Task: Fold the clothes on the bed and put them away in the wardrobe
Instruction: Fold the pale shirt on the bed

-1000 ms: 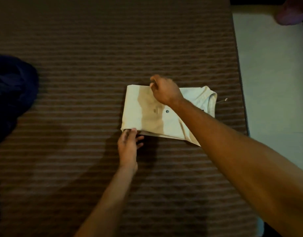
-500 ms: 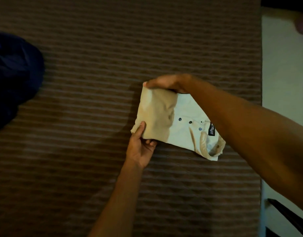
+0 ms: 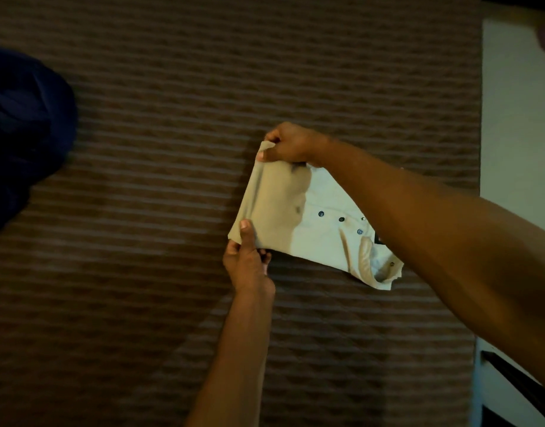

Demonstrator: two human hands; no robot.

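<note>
Folded cream polo shirt (image 3: 314, 229) held above the bed (image 3: 172, 118), which carries a brown striped cover. Left hand (image 3: 249, 260): thumb on top and fingers curled beneath, pinching the shirt's near left corner. Right hand (image 3: 288, 146): fingers closed, pinching the far left corner, which pokes up past the knuckles. Shirt sags between the two grips; dark buttons and collar lie toward the right, partly behind the right forearm. Dark blue garment (image 3: 24, 131) sits on the bed at far left, well apart from the shirt.

Dim room, brown striped bed cover (image 3: 172, 118), pale floor (image 3: 517, 118) alongside.
</note>
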